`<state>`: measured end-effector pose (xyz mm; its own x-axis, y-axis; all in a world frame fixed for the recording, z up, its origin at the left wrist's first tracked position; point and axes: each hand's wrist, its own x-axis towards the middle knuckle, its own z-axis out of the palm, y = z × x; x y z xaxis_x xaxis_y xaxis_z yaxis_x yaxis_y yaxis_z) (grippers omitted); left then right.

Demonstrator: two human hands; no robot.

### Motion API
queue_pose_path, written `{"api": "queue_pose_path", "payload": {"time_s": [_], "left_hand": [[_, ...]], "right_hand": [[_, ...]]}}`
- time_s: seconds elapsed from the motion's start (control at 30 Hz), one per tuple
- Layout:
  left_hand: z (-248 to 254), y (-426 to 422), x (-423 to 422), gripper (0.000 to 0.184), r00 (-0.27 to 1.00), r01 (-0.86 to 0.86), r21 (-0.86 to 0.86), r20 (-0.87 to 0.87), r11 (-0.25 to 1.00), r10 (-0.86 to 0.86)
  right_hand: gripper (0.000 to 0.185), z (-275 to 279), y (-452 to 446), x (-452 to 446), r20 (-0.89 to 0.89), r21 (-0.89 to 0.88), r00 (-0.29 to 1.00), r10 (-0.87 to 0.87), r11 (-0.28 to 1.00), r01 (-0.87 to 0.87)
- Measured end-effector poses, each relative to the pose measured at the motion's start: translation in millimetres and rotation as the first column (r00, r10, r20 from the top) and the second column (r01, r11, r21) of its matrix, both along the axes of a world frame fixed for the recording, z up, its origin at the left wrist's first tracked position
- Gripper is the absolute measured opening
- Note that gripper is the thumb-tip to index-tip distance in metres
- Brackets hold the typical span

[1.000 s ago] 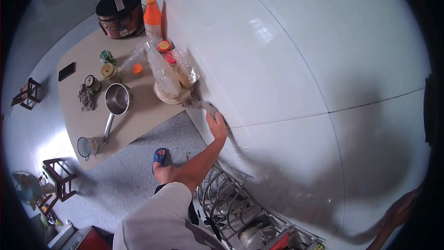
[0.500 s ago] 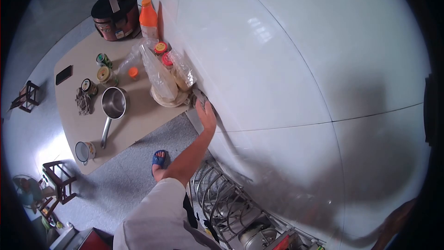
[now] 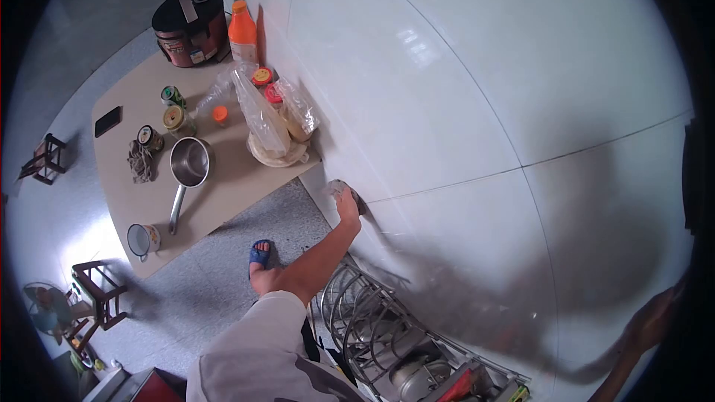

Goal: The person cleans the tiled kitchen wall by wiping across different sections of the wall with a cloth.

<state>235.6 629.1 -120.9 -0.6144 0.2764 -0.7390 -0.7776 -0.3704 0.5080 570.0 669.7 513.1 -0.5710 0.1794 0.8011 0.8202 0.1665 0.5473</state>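
Observation:
My left hand (image 3: 347, 205) is closed on a grey cloth (image 3: 337, 187) and presses it to the white tiled wall (image 3: 439, 141), just past the table's near right corner. Part of the cloth sticks out beyond my fingers. My right hand (image 3: 654, 320) is at the far right edge of the view, beside the wall, with its fingers stretched out and partly lost in the dark rim. I see nothing held in it. Nearest to my left hand on the table is a pale basket (image 3: 279, 152) with plastic bags in it.
On the table (image 3: 223, 201) stand a saucepan (image 3: 190, 164), an enamel mug (image 3: 143, 240), several jars, an orange bottle (image 3: 242, 33), a rice cooker (image 3: 190, 26) and a phone (image 3: 109, 121). A metal rack (image 3: 365, 313) with pots runs along the wall below. Wooden stools (image 3: 100, 294) stand left.
My left hand has slid the cloth down the wall, away from the basket and towards me. My right hand has come further into view at the right edge.

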Motion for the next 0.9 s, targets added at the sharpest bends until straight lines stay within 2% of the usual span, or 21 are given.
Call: {"api": "queue_pose_path", "payload": {"time_s": [0.07,0.13,0.17,0.2,0.23,0.3,0.33,0.37,0.4,0.43,0.47,0.5,0.53,0.57,0.6,0.63,0.67,0.73,0.83,0.87,0.9], "left_hand": [[22.7,2.3,-3.3,0.059,0.984,-0.133,0.068,-0.106,0.989,0.14],[71.2,-6.2,-14.7,0.062,0.898,-0.009,-0.23,-0.43,0.973,-0.094],[86.6,-8.9,-20.9,0.061,0.847,-0.015,-0.208,-0.523,0.978,-0.098],[94.8,-11.3,-24.8,0.061,0.787,-0.015,-0.186,-0.608,0.982,-0.103],[97.2,-10.6,-24.6,0.061,0.795,0.014,-0.193,-0.593,0.981,-0.128],[98.1,-9.5,-22.1,0.056,0.817,-0.072,-0.186,-0.575,0.98,-0.049],[84.9,-7.7,-14.3,0.056,0.819,-0.066,-0.186,-0.571,0.98,-0.053],[66.6,-5.9,-4.3,0.054,0.856,-0.027,-0.138,-0.514,0.99,-0.049],[50.4,-6.4,6.7,0.053,0.889,0.009,-0.087,-0.454,0.996,-0.048],[48.4,-6.9,25.0,0.053,0.944,-0.003,-0.167,-0.327,0.986,-0.053],[47.8,-6.3,50.8,0.053,0.98,-0.003,-0.245,-0.193,0.969,-0.046],[17.8,-0.4,80.1,0.054,0.987,0.059,-0.376,-0.12,0.925,-0.111],[-55.0,19.0,123.4,0.055,0.974,0.19,-0.482,-0.016,0.856,-0.225],[-63.7,16.7,154.9,0.06,0.978,0.146,-0.288,-0.105,0.946,-0.183],[-38.5,10.4,176.5,0.062,0.987,0.121,-0.28,-0.067,0.952,-0.145],[13.6,-12.9,172.9,0.059,0.92,0.386,-0.217,0.162,0.897,-0.357],[46.1,-21.2,181.0,0.066,0.902,0.384,-0.17,0.281,0.907,-0.329],[41.4,-20.7,206.7,0.071,0.87,0.332,0.02,0.38,0.943,-0.314],[57.7,-20.8,195.5,0.073,0.88,0.295,-0.01,0.392,0.955,-0.267],[31.3,-13.8,189.5,0.067,0.898,0.262,-0.019,0.371,0.965,-0.236],[31.9,-16.8,165.1,0.063,0.925,0.327,-0.118,0.244,0.938,-0.292]], "right_hand": [[0.063,-9.8,-16.2,-43.1,0.097,0.022,0.995,0.031,0.999,-0.033],[0.062,-12.0,-20.1,-63.2,0.142,0.047,0.988,0.065,0.996,-0.072],[0.062,-8.8,-24.0,-64.6,0.189,0.067,0.977,0.099,0.991,-0.113],[0.059,5.0,-18.0,-48.4,0.204,-0.034,0.972,0.119,0.993,-0.115],[0.059,15.1,-9.0,-28.6,0.22,-0.043,0.971,0.096,0.995,-0.088],[0.054,29.5,4.2,-0.6,0.239,0.059,0.971,-0.014,0.998,0.0],[0.049,28.7,0.0,-8.0,0.206,0.004,0.979,-0.01,1.0,0.009],[0.049,24.6,-4.2,-20.1,0.208,0.003,0.978,-0.013,1.0,0.013],[0.048,16.7,-12.9,-43.7,0.24,0.031,0.968,0.074,0.996,-0.083],[0.046,13.3,-18.2,-54.6,0.273,0.058,0.949,0.158,0.982,-0.18],[0.046,14.5,-19.9,-52.4,0.273,0.061,0.949,0.154,0.982,-0.177],[0.046,15.4,-20.9,-50.0,0.273,0.063,0.952,0.141,0.984,-0.164],[0.046,16.5,-21.9,-47.6,0.273,0.064,0.953,0.129,0.986,-0.151],[0.046,16.7,-22.7,-44.7,0.272,0.063,0.955,0.116,0.989,-0.137],[0.045,16.5,-23.7,-41.0,0.271,0.06,0.957,0.102,0.991,-0.122],[0.045,16.5,-24.7,-37.0,0.27,0.056,0.959,0.088,0.993,-0.107],[0.045,16.5,-25.3,-33.1,0.268,0.052,0.96,0.076,0.994,-0.093],[0.045,16.6,-24.4,-28.0,0.257,0.05,0.964,0.062,0.996,-0.078],[0.045,19.2,-17.1,-23.6,0.244,0.057,0.968,0.05,0.996,-0.066],[0.044,20.6,-13.3,-22.6,0.244,0.058,0.969,0.046,0.996,-0.062],[0.044,22.2,-8.3,-22.1,0.245,0.061,0.969,0.042,0.996,-0.059]]}}
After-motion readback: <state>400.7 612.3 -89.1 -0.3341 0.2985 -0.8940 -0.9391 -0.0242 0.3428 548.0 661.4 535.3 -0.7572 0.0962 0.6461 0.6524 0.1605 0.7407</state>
